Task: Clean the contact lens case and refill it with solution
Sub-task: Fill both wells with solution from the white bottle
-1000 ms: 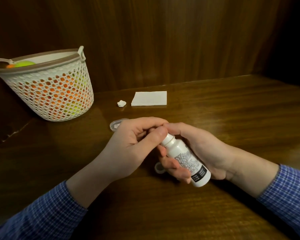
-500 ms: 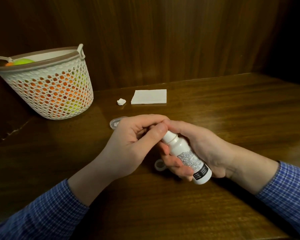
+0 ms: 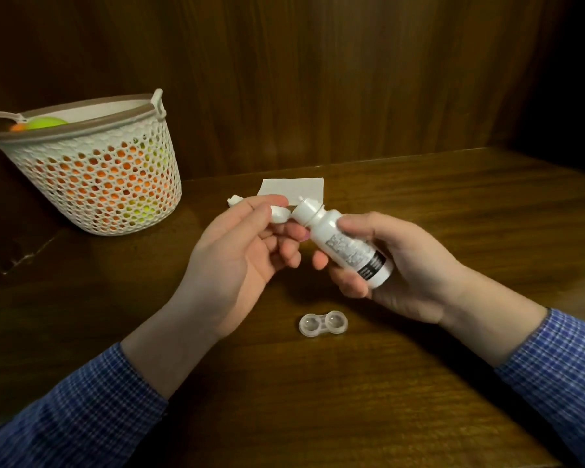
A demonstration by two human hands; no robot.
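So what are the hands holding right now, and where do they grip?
The right hand grips the solution bottle around its body. The left hand pinches the bottle's white cap between thumb and fingertips.

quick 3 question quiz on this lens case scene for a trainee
1. True or false: the solution bottle is still capped.
2. Which hand holds the bottle cap? A) left hand B) right hand C) neither
3. Fill in: the open contact lens case lies on the ____, below the hands.

Key: 1 false, the cap is off; 2 A, pinched in the fingers; 3 table.
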